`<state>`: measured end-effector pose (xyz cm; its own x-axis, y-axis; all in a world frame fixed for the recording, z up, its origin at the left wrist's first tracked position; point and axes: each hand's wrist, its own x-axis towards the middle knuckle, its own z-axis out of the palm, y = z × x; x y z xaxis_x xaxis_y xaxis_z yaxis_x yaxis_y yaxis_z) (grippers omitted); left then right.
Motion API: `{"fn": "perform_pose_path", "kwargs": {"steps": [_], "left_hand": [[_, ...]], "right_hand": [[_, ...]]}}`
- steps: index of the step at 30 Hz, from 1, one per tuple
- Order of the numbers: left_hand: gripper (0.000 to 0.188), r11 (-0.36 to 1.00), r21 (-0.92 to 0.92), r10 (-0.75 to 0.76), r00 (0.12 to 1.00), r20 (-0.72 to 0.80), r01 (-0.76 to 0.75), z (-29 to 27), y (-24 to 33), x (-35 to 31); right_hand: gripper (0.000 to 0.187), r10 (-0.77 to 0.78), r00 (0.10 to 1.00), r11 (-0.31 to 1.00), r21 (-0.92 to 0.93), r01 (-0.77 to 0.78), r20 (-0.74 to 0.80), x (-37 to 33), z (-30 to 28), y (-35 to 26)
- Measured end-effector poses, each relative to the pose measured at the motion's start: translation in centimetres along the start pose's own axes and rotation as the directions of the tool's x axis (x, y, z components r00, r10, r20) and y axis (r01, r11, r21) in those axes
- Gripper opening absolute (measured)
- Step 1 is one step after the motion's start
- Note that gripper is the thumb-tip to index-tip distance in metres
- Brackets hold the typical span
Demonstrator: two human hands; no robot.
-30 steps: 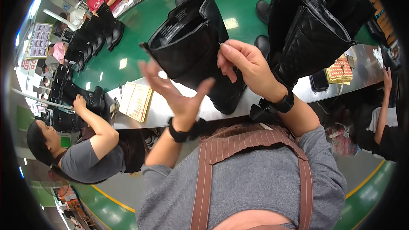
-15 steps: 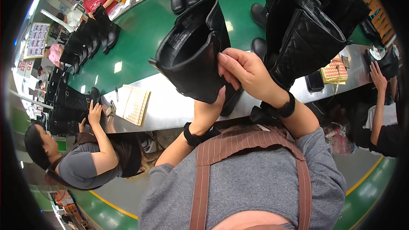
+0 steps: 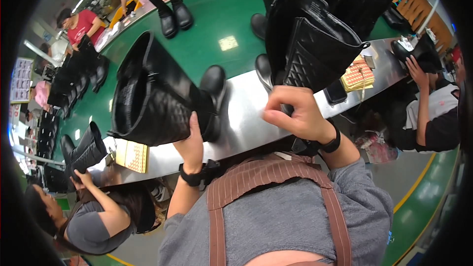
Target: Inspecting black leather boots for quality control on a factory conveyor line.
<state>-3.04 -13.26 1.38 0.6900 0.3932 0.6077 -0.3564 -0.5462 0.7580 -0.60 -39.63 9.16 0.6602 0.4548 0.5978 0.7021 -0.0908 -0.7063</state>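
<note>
A tall black boot [image 3: 170,96] with a quilted shaft stands tilted at the metal edge, its wide opening toward me. My left hand [image 3: 193,145] grips its shaft low down, thumb up along the leather and the fingers hidden behind. Off to the right, clear of that boot, my right hand [image 3: 298,113] is raised with its fingers curled and thumb against the forefinger; anything pinched there is too small to make out. Just beyond it stand other tall black boots [image 3: 315,51], one with a quilted panel.
A metal ledge [image 3: 241,111] borders the green table surface [image 3: 212,39]. Patterned yellow cards [image 3: 132,156] lie at left; a similar bundle [image 3: 358,75] and a black case [image 3: 336,92] lie at right. Co-workers handle boots on both sides. Another pair [image 3: 175,17] stands across the table.
My right hand has let go of the boot's upper edge and moved right. The boot has swung left in my left hand, and its foot now shows. The whole view has shifted too.
</note>
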Motion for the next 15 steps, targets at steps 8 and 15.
{"fn": "perform_pose_path", "kwargs": {"steps": [8,15], "left_hand": [[0.018,0.995,-0.065,-0.078,0.995,0.065,0.082,0.4,-1.1,0.5],[0.047,0.782,0.014,0.61,0.76,-0.224,-0.624,-0.5,0.1,-1.3]], "right_hand": [[0.074,-0.185,0.737,0.91,-0.397,-0.121,-0.65,-7.2,-2.6,4.5],[0.078,0.486,0.761,0.833,-0.037,-0.553,-0.429,-8.4,1.1,9.3]]}}
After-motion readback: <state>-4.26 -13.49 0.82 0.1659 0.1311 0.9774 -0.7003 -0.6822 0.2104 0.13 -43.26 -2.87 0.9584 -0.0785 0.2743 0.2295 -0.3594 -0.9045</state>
